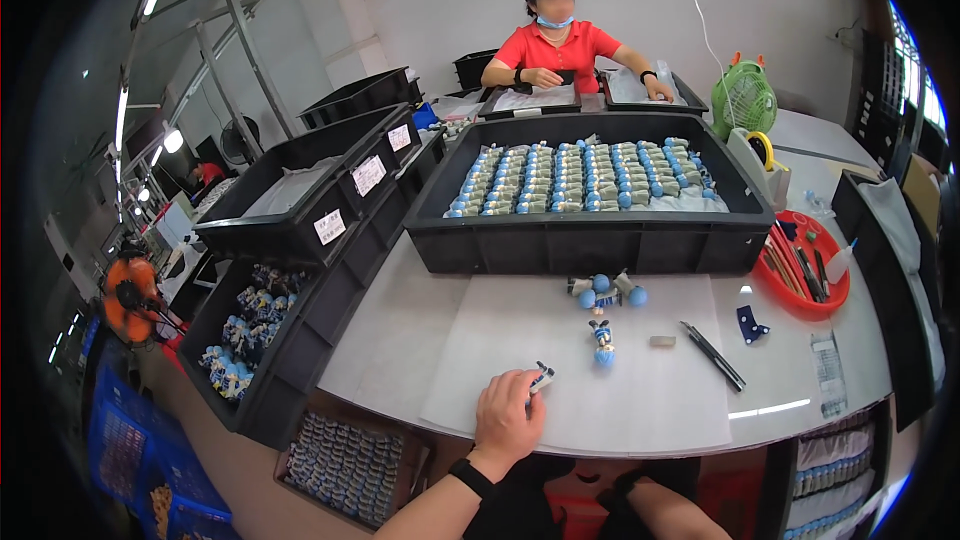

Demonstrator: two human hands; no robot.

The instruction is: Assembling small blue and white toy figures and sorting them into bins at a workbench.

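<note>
My left hand (pixel 508 414), with a black band on its wrist, is closed around a small figurine (pixel 541 377) near the table's front edge. Only the figurine's blue-and-white end shows past my fingers. Ahead and to the right lies a blue-haired figurine (pixel 602 342) on the white sheet (pixel 660 410). Beyond it is a little cluster of figurines (pixel 607 292) with round blue heads and grey-green wrapping. My right forearm (pixel 672 510) comes in from below, and its hand is hidden under the table edge.
A black crate (pixel 590 245) of wrapped figurines stands at the back. Stacked black crates (pixel 270 240) are at left. To the right are pens (pixel 715 357), a grey block (pixel 662 342), a red tool basket (pixel 840 300) and a green fan (pixel 745 100). Opposite sits a person (pixel 560 52) in red.
</note>
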